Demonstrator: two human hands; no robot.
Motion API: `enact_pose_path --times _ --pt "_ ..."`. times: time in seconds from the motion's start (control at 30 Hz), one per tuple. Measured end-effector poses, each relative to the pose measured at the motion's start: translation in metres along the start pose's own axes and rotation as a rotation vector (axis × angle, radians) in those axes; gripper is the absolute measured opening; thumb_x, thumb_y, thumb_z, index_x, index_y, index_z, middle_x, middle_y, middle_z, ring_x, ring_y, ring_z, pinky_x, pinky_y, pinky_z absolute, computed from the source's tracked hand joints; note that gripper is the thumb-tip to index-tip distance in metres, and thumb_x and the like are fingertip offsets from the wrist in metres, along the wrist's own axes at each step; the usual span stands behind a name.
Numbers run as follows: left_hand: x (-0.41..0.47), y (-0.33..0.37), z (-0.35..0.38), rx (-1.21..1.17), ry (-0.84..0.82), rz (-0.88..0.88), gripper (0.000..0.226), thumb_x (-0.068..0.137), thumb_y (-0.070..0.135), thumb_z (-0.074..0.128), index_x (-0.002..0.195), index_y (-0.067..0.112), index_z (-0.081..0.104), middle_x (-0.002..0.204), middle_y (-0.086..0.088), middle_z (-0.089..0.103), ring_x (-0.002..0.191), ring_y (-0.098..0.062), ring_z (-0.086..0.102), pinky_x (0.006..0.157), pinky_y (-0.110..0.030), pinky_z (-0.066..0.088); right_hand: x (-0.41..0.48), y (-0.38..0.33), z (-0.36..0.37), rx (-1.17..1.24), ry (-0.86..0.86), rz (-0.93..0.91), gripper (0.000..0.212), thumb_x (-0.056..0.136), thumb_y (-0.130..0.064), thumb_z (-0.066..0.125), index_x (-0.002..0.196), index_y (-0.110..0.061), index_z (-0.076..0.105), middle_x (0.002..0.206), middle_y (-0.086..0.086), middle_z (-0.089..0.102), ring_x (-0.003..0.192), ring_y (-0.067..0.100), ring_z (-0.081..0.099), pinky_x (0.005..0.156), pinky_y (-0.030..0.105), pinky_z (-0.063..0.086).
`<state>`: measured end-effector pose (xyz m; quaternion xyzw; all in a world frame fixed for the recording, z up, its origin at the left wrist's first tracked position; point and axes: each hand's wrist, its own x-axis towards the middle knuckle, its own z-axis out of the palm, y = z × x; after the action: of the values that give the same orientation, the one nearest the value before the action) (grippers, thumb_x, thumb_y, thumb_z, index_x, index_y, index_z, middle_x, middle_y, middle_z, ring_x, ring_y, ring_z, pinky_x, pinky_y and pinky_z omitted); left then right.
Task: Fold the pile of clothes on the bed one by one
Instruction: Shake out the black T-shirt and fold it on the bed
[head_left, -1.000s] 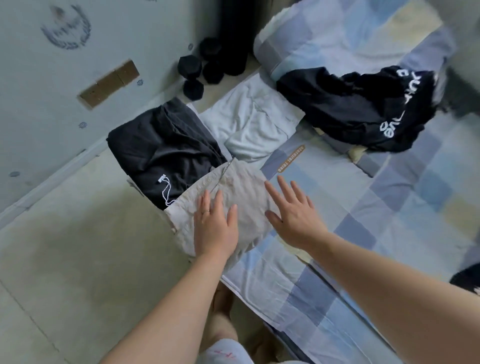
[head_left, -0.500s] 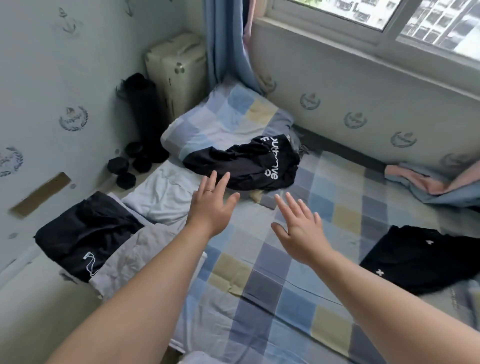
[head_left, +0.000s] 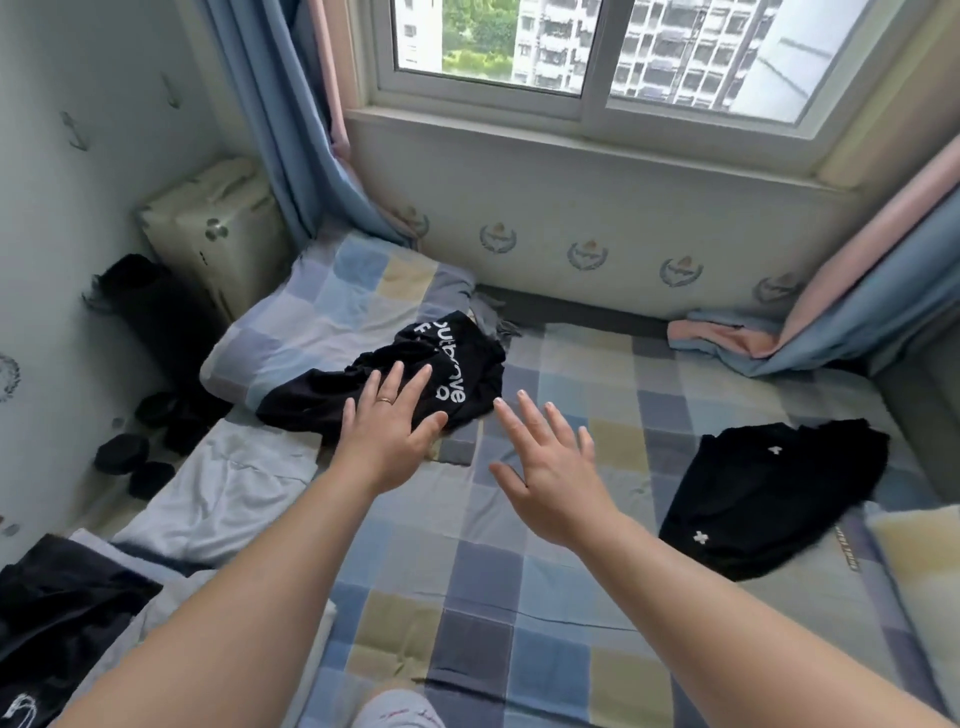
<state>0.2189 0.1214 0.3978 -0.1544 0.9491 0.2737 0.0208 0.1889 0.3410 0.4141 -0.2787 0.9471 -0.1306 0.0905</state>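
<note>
A crumpled black garment with white lettering (head_left: 457, 364) lies on the checkered bed sheet (head_left: 571, 597), partly over the pillow. My left hand (head_left: 387, 431) hovers with fingers spread over its near edge and holds nothing. My right hand (head_left: 553, 462) is open too, stretched out over the sheet just right of that garment. Another black garment with small white crosses (head_left: 769, 493) lies unfolded at the right. Folded pieces sit along the left edge: a white one (head_left: 228, 488), a beige one (head_left: 171, 608) and a black one with a drawstring (head_left: 57, 618).
A checkered pillow (head_left: 332, 306) lies at the head of the bed. A cream suitcase (head_left: 213, 228), a dark roll and black dumbbells (head_left: 135, 457) stand on the floor at the left. Curtains (head_left: 779, 332) hang from the window and trail onto the bed at the right.
Both hands left the folded beige garment and moved up the bed toward the lettered black garment. My view swung up from the bed's edge to the window.
</note>
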Motion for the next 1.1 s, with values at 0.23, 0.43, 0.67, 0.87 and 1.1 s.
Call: enact_pose_path --times 0.23,0.43,0.67,0.87,1.1 --pt "0.11 -0.087 0.032 -0.002 -0.071 -0.026 0.063 0.102 0.055 0.042 0.157 0.047 0.014 0.169 0.009 0.003 0.155 -0.014 -0.009 0.124 -0.049 -0.002 0.101 0.016 0.071 0.006 -0.03 0.095 0.067 0.103 -0.052 0.033 0.155 -0.048 -0.01 0.166 -0.016 -0.014 0.154 0.019 -0.011 0.123 0.053 -0.003" --pt "0.24 -0.202 0.093 0.037 -0.12 -0.088 0.068 0.1 0.053 0.046 0.159 0.044 0.013 0.169 0.006 0.006 0.156 -0.018 -0.005 0.125 -0.048 0.003 0.242 0.017 0.188 0.027 -0.131 0.174 0.067 0.103 -0.054 0.032 0.155 -0.048 -0.011 0.165 -0.019 -0.016 0.154 0.017 -0.011 0.123 0.049 -0.001" --pt "0.359 -0.329 0.167 0.336 -0.275 -0.068 0.096 0.091 0.059 0.061 0.157 0.046 -0.007 0.168 0.003 -0.017 0.154 -0.029 -0.016 0.125 -0.05 -0.001 0.391 0.014 0.332 0.03 -0.279 0.159 0.073 0.102 -0.052 0.038 0.156 -0.045 -0.011 0.166 -0.016 -0.014 0.155 0.02 -0.009 0.124 0.048 0.009" --pt "0.432 -0.411 0.23 0.371 -0.36 -0.05 0.1 0.082 0.076 0.056 0.156 0.049 -0.005 0.17 0.0 0.003 0.153 -0.038 0.006 0.123 -0.052 0.015 0.492 0.015 0.412 -0.02 -0.31 0.12 0.088 0.096 -0.046 0.055 0.154 -0.048 -0.011 0.167 -0.012 -0.013 0.154 0.027 -0.009 0.121 0.056 0.018" --pt "0.454 -0.44 0.267 0.215 -0.276 -0.07 0.053 0.103 0.058 0.033 0.155 0.049 0.023 0.167 0.005 0.02 0.153 -0.034 0.014 0.121 -0.053 0.019 0.547 0.03 0.467 0.044 -0.407 0.142 0.072 0.096 -0.056 0.053 0.157 -0.046 0.015 0.168 -0.01 0.0 0.154 0.031 -0.001 0.122 0.056 0.016"
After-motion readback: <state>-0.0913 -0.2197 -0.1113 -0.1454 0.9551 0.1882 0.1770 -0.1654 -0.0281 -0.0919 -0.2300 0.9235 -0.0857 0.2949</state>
